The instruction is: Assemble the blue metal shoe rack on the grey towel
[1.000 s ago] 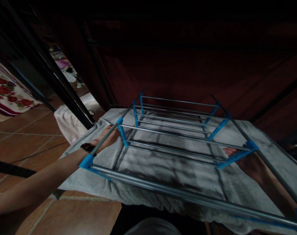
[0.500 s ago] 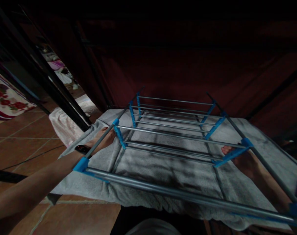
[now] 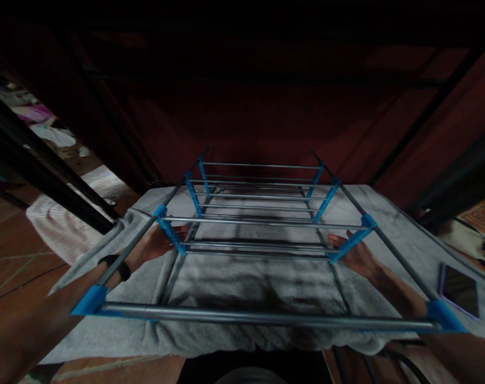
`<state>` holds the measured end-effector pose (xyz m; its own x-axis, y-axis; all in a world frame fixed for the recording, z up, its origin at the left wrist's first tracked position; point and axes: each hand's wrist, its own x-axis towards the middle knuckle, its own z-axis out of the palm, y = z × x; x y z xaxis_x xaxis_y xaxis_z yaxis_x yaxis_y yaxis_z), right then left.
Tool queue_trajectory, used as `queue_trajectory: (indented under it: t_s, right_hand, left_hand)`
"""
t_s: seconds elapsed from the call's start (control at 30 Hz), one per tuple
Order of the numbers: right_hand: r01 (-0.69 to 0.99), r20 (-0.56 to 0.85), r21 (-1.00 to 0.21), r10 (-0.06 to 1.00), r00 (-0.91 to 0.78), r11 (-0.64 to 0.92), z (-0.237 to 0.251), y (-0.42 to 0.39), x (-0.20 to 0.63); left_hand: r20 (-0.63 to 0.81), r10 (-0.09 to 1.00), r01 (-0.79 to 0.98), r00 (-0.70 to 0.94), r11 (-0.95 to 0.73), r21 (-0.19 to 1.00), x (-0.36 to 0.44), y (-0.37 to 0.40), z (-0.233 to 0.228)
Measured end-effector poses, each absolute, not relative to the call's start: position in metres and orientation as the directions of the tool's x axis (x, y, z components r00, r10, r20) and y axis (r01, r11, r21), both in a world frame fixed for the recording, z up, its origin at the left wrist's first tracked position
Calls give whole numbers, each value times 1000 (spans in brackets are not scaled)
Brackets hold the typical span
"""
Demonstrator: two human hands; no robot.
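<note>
A metal rack with grey tubes and blue plastic joints (image 3: 262, 223) lies on its side across a grey blanket. My left hand (image 3: 160, 241) is beside the rack's left blue crosspiece (image 3: 172, 234), its fingers stretched out behind that piece. On the opposite side, my right hand (image 3: 360, 257) reaches under the frame at the right blue crosspiece (image 3: 351, 244), fingers apart. Whether either palm touches the plastic is hard to tell. Closest to me, a thick pair of tubes (image 3: 262, 318) runs between two blue corner joints.
The blanket (image 3: 242, 282) covers a low surface. A phone (image 3: 460, 290) rests on it at the right. Behind stands a dark red panel (image 3: 258, 117). Dark metal posts (image 3: 46, 170) and a striped cloth (image 3: 74, 208) are at the left, above a tiled floor (image 3: 10, 266).
The view has turned rightward, so the rack now appears squarer and the phone shows fully. My right hand's curled fingers have spread. My left fingers now extend past the blue crosspiece.
</note>
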<state>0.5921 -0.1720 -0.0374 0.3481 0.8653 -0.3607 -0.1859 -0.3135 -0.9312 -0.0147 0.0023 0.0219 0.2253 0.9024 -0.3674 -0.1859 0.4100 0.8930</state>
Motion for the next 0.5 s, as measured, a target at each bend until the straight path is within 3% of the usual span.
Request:
queue_trajectory:
  t_s: [0.1, 0.23, 0.5]
  right_hand:
    - [-333, -435, -877, 867, 242, -347, -44, -160, 591]
    - [-422, -493, -826, 841, 223, -372, -54, -163, 593]
    - [-294, -407, -891, 897, 173, -347, -57, -170, 594]
  left_hand:
    - [-455, 848, -193, 271, 511, 838, -20, 6, 11]
    - [-459, 832, -238, 310, 536, 810, -23, 3, 1]
    - [-476, 853, -195, 214, 515, 835, -11, -6, 10]
